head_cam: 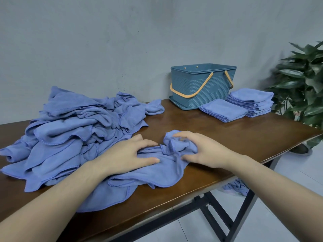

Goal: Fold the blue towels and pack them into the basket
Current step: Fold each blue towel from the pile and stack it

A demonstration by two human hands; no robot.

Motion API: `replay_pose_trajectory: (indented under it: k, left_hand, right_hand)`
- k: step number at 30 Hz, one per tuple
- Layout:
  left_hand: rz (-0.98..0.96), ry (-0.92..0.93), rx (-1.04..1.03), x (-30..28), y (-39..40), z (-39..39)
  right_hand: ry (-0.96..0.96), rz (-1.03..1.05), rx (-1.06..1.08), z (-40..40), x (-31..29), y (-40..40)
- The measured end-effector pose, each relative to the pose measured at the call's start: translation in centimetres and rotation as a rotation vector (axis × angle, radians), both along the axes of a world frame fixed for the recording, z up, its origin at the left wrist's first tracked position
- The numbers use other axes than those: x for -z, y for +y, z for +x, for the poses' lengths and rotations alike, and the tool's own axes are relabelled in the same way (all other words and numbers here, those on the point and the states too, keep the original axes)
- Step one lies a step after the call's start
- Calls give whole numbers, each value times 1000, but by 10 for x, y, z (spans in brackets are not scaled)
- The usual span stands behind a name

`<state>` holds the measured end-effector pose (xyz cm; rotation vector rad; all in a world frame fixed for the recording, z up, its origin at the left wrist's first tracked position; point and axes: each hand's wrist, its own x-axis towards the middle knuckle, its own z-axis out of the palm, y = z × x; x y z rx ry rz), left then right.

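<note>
A crumpled blue towel point(148, 173) lies at the table's front edge, part of it hanging toward me. My left hand point(129, 154) grips its left side, thumb and fingers pinching a fold. My right hand point(204, 151) clutches the bunched right end of the same towel. A large heap of unfolded blue towels point(75, 130) covers the left of the table. The blue-green plastic basket point(202, 84) with orange handles stands at the back right. Folded towels sit beside it: a low stack point(223, 110) and a taller stack point(251, 102).
The brown wooden table point(218, 137) has a black folding frame below. A leafy green plant point(302, 81) stands at the right, past the table's corner. Another blue cloth point(236, 187) lies on the tiled floor under the table edge. A grey wall is behind.
</note>
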<state>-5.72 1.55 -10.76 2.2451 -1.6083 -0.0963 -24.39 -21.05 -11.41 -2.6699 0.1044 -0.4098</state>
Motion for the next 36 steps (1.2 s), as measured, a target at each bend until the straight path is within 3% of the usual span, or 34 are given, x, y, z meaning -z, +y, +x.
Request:
replay_pose_trajectory:
  k: [3,9,14,17,22,24,30,33,36]
  left_hand:
    - [58,-98,-47,0,4,-2]
    - [-12,-215,-39,-5,1,-7]
    - [-377,-437,23,-15,-22,-26]
    - [-420,-157,62,-17,-50,-26]
    - [-260,315,164,-14,-85,-22]
    - [-325,455,172,-13,-93,-25]
    - [-470,519,160,-18,-100,-38]
    - [-437,479,158,-23,-103,-46]
    - [-453,568,121,-27,-108,-51]
  right_hand:
    - [-42,-24,12,-5,3,-11]
    - [-118,85,127,-19,0,-23]
    - [-154,378,159,-24,-7,-17]
    - [-248,510,166,-22,-8,-17]
    - [-361,739,57,-22,-11,-16]
    - [-345,810,27,-24,-10,-18]
    - [-262,720,41,-39,-10,-27]
    - [-317,824,-76,-44,-16,-21]
    - [-331,615,-23,-34,-22,-10]
